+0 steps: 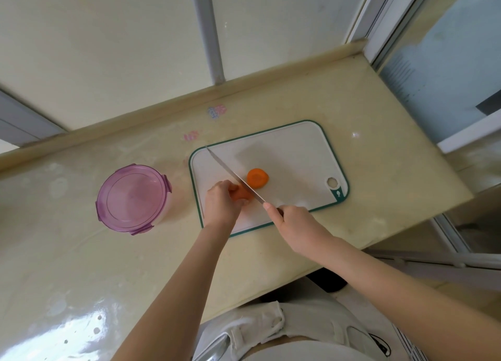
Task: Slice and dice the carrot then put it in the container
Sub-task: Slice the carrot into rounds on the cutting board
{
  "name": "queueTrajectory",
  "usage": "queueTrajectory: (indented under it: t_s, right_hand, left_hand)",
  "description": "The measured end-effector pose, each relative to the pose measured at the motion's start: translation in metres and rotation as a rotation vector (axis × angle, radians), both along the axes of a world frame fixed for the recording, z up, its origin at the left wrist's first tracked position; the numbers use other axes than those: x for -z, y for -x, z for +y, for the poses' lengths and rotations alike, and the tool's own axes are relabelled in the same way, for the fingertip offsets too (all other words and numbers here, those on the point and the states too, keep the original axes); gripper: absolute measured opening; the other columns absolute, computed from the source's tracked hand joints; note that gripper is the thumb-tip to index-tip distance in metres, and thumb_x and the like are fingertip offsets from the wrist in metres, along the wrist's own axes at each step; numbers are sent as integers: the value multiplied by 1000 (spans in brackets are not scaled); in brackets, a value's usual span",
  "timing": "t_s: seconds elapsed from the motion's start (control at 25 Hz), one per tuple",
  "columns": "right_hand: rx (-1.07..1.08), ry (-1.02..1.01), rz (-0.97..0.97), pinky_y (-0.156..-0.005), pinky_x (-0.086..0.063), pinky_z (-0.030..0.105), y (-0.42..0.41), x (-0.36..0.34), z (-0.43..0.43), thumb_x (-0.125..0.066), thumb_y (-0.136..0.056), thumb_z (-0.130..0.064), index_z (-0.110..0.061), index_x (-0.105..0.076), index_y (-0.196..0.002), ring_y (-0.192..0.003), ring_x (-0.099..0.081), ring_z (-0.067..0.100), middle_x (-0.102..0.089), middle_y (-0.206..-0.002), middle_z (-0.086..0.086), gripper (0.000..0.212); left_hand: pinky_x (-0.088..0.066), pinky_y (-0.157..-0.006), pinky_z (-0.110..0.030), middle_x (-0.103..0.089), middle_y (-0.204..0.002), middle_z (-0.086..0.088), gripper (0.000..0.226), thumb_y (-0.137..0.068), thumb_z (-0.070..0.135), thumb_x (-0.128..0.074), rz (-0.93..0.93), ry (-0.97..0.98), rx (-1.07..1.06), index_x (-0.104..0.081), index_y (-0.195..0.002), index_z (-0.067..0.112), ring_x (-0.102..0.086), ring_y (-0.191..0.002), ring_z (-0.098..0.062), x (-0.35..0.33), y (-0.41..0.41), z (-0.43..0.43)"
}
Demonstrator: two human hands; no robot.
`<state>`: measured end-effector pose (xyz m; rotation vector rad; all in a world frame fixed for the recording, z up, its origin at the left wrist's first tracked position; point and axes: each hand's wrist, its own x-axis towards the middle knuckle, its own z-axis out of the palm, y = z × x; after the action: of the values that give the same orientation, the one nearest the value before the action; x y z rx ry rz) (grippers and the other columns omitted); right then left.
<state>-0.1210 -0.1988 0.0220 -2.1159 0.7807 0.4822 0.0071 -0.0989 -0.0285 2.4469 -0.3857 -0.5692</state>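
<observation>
Orange carrot stub (242, 194) on smooth white green-rimmed board (298, 154), gripped by left hand (221, 204) | steel knife (233, 177) blade at its cut end, handle clasped in right hand (294, 219) | round cut chunk (257, 178) just beyond | purple-lidded round container (132, 198) left of board

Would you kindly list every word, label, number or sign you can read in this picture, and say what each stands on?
Nothing here can be read as text.
Countertop: pink and blue marks near the back edge, too blurred to read.
Cutting board: small white emblem on the green corner by the hole, too small to read.
Purple lid: no lettering shows.
Knife: no marking shows on the blade.
</observation>
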Motion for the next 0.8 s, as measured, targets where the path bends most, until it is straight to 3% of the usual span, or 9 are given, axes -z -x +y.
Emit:
queueTrajectory:
  t_s: [0.28,0.52,0.68,0.8]
  right_hand:
    - [-1,33,35,-52,-32,29,-25,0,6,-24,-98,-58,-15,-42,-63,-59,-45,17,-48,-65,3,58]
    - [13,27,37,-67,-39,32,-42,3,6,-26,-99,-56,-13,-42,-63,-74,-51,28,-45,-66,4,58]
    - [-39,17,31,-66,-38,31,-30,0,3,-22,-100,-55,-13,-42,-64,-70,-50,26,-46,-66,5,58]
    - [-46,3,35,-54,-33,30,-1,-2,-5,-23,-100,-54,-14,-41,-63,-57,-44,18,-46,-63,3,57]
  left_hand:
    - [-37,-70,-23,-65,-91,-7,20,-73,14,-73,5,-4,11,-67,-91,7,-56,-84,-21,-2,0,0]
    - [-35,-70,-21,-65,-92,-6,14,-81,11,-65,-2,10,21,-68,-94,7,-52,-80,-16,-8,0,0]
    - [-35,-69,-22,-64,-89,-6,21,-75,16,-74,34,-17,53,-67,-93,8,-55,-82,-19,-10,-6,-1]
    - [-34,-70,-20,-67,-98,-7,31,-71,15,-79,65,-32,52,-68,-98,6,-56,-87,-19,-8,-11,-1]
